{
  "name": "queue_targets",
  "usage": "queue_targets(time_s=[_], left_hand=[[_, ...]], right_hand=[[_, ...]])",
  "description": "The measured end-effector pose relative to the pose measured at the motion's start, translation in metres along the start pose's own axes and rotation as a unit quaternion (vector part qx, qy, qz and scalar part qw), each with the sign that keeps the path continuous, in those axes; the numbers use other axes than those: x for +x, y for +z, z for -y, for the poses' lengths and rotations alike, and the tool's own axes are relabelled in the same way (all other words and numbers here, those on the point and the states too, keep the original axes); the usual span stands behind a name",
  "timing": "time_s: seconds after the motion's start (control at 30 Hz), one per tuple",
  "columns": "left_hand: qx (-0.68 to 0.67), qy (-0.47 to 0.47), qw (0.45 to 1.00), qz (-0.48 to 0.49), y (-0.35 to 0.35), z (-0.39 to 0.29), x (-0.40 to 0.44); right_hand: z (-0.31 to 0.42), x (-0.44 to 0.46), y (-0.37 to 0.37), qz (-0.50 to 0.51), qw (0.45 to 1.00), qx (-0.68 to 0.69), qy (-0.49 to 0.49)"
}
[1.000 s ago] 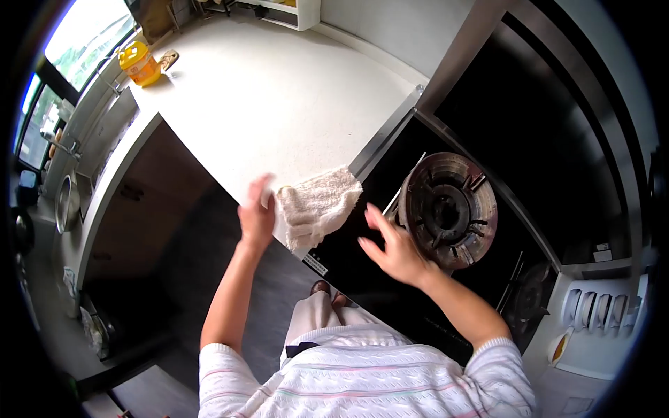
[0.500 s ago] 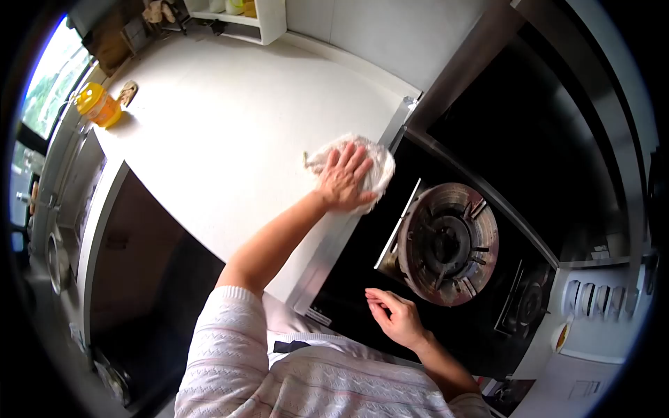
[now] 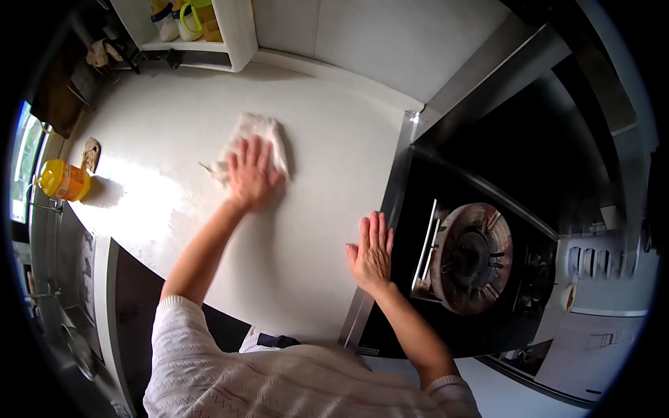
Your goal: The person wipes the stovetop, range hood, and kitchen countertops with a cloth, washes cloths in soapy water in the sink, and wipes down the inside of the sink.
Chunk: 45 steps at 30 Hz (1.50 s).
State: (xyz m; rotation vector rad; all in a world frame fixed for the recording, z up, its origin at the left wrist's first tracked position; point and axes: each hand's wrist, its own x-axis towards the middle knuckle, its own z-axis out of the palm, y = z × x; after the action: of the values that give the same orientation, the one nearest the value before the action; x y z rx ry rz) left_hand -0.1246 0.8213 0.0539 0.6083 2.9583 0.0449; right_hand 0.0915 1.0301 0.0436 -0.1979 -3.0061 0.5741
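My left hand point(image 3: 252, 180) lies flat on a whitish cloth point(image 3: 258, 129), its fingers stretched out and slightly spread. Cloth shows past the fingertips and on both sides of the hand, over the white countertop point(image 3: 320, 181). My right hand point(image 3: 373, 254) has straight fingers and the thumb held apart, with nothing in it. It is over the metal strip point(image 3: 398, 174) between countertop and black gas stove point(image 3: 425, 181); whether it touches the surface I cannot tell. The round burner ring point(image 3: 474, 258) is to the right of that hand.
A yellow-lidded orange jar point(image 3: 64, 181) stands at the far left, a brownish object point(image 3: 90, 155) beside it. At the back, a white shelf unit point(image 3: 240, 35) holds bottles point(image 3: 164, 21). The dark range hood point(image 3: 516, 139) slants over the stove's far side.
My left hand and the cloth have moved left, from the countertop's stove-side edge to its middle. My right hand has come up and forward from the stove front, its fingers now straightened.
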Motion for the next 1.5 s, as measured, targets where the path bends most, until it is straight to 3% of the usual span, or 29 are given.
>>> queue_targets(time_s=[0.03,0.1,0.17,0.3,0.4,0.47,0.53,0.57,0.6,0.67,0.7,0.83,0.93,1.03,1.07,1.17,1.27,1.33,1.37,1.43,1.5], left_hand=[[-0.024,0.066,0.998,0.001,0.008,-0.022,-0.021],[-0.023,0.232,0.966,0.116,-0.020,-0.087,-0.034],[-0.065,0.352,0.933,0.035,0.000,-0.134,-0.004],[-0.148,0.341,0.928,-0.015,0.009,-0.171,0.083],[-0.105,0.264,0.958,-0.041,0.006,-0.129,0.136],[-0.074,0.161,0.981,-0.074,0.000,-0.063,0.173],[-0.072,0.103,0.991,-0.056,-0.011,0.011,0.190],[-0.046,0.029,0.998,-0.023,-0.020,0.048,0.192],[-0.018,-0.009,0.997,-0.074,-0.010,0.092,0.200],[-0.006,-0.114,0.985,-0.127,-0.013,0.173,0.181],[-0.002,-0.166,0.980,-0.109,-0.008,0.214,0.171],[-0.038,-0.286,0.953,-0.086,-0.002,0.287,0.108],[-0.049,-0.310,0.946,-0.077,0.002,0.250,0.098],[-0.065,-0.127,0.981,-0.132,0.007,0.118,0.089],[-0.059,-0.086,0.992,-0.066,-0.007,0.061,0.072],[-0.102,0.123,0.987,-0.032,0.008,-0.061,-0.020],[-0.164,0.221,0.961,-0.015,0.027,-0.094,-0.130],[-0.167,0.207,0.964,-0.013,0.022,-0.054,-0.164],[-0.144,0.158,0.977,-0.014,0.025,-0.024,-0.171],[-0.125,-0.028,0.991,-0.032,0.022,0.068,-0.172],[-0.021,-0.243,0.969,-0.038,0.016,0.174,-0.177]], right_hand=[[0.006,0.001,-0.002,0.004,1.000,-0.016,0.005],[0.009,0.002,-0.003,0.020,0.999,-0.045,0.009],[0.008,0.003,-0.001,0.027,0.998,-0.049,0.019],[0.008,0.003,-0.002,0.031,0.997,-0.061,0.020],[0.007,0.004,0.000,0.042,0.996,-0.073,0.025],[0.007,0.005,0.001,0.037,0.997,-0.072,0.019],[0.009,0.005,0.000,0.033,0.997,-0.074,0.017],[0.009,0.005,0.000,0.036,0.996,-0.075,0.013],[0.008,0.006,-0.001,0.033,0.996,-0.078,0.011],[0.010,0.006,-0.001,0.029,0.996,-0.080,0.008],[0.011,0.006,0.000,0.031,0.996,-0.080,0.006],[0.010,0.008,-0.003,0.027,0.995,-0.096,0.001],[0.013,0.005,0.001,0.022,0.994,-0.109,0.014],[0.010,0.004,0.007,0.010,0.992,-0.124,0.005],[0.007,0.003,0.008,0.002,0.991,-0.131,-0.001],[-0.002,0.000,0.014,-0.013,0.991,-0.134,-0.018],[-0.007,-0.001,0.018,-0.032,0.992,-0.121,-0.025],[-0.015,-0.004,0.022,-0.043,0.988,-0.141,-0.052],[-0.016,-0.002,0.024,-0.025,0.989,-0.144,-0.020],[-0.018,-0.003,0.026,-0.028,0.988,-0.148,-0.025],[-0.019,-0.001,0.026,-0.030,0.988,-0.151,-0.026]])
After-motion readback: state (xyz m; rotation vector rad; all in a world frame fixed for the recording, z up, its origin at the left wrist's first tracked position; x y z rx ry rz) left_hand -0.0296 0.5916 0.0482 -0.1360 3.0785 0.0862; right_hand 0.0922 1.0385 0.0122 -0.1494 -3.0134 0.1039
